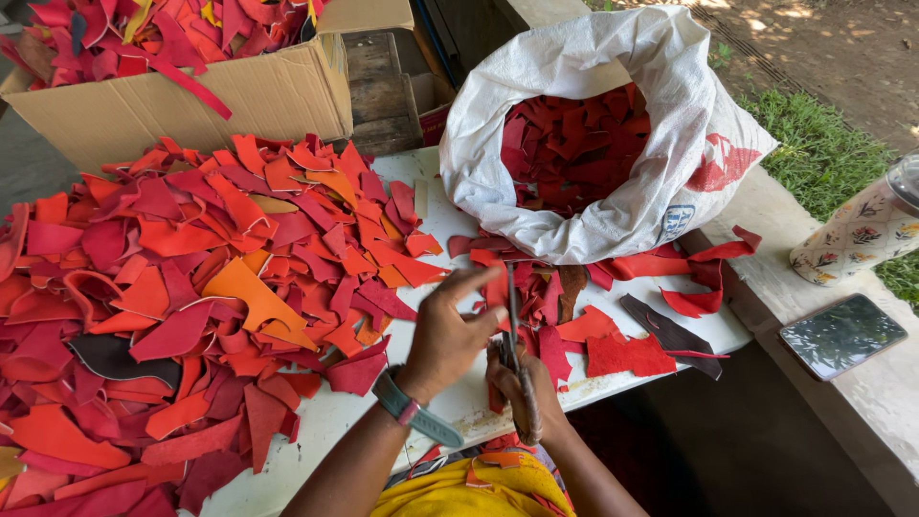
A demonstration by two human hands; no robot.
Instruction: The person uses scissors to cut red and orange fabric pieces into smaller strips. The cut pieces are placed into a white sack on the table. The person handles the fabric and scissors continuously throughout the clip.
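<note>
Gripping dark metal scissors (518, 369) with our right hand (522, 383), fingers clenched round handles; our left hand (448, 330) pinching small red leather scrap (495, 284) against blades, over white table (325, 421).

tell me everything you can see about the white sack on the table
The white sack looks like woven plastic, with red and blue print on its side. It sits slumped at the far right end of the white table, its mouth rolled down and gaping toward the camera. Inside it is filled with dark red leather-like scraps. More red scraps lie against its base. Its right side bulges over the table edge toward the concrete ledge. Neither hand touches it.
</note>
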